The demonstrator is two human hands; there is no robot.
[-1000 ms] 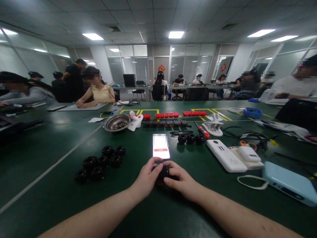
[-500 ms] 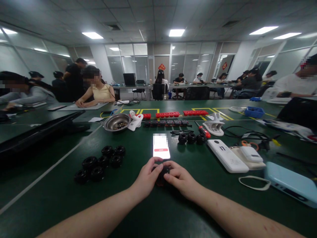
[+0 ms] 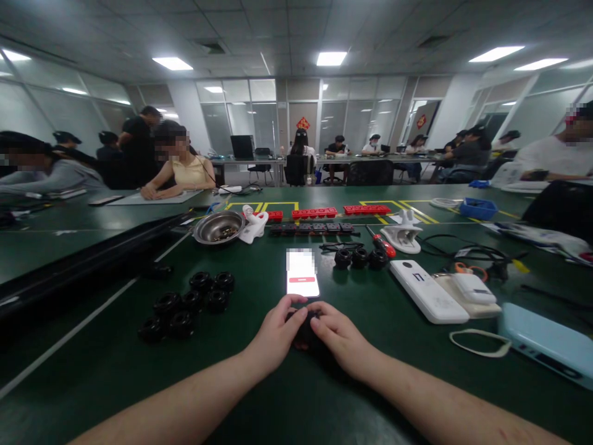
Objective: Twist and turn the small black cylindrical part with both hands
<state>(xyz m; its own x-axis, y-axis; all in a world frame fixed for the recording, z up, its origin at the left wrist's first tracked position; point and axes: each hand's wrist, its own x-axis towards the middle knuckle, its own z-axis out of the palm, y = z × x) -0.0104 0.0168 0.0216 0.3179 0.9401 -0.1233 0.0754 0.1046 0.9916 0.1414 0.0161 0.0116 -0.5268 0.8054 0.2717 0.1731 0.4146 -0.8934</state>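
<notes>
Near the middle of the green table, both hands close around a small dark part (image 3: pixel 303 334), mostly hidden by my fingers. My left hand (image 3: pixel 281 322) grips it from the left, thumb across its top. From the right, my right hand (image 3: pixel 334 330) holds the same part with bent fingers and its thumb against it. Just beyond my fingertips lies a phone (image 3: pixel 302 281) with a lit screen. To the left sits a cluster of several black ring-shaped parts (image 3: pixel 180 322). Three similar black parts (image 3: pixel 360 258) stand in a row at the right of the phone.
Farther off are a metal bowl (image 3: pixel 219 228) of small pieces, a black strip (image 3: pixel 312 229), red trays (image 3: pixel 315 212) and a red screwdriver (image 3: pixel 383 245). On the right lie a white device (image 3: pixel 428 292) and a light-blue case (image 3: pixel 546 343). A long black object (image 3: pixel 92 259) spans the left.
The dark part has turned slightly between my hands, and my right thumb has shifted a little. The long black object at the left has swung lower and reaches farther right.
</notes>
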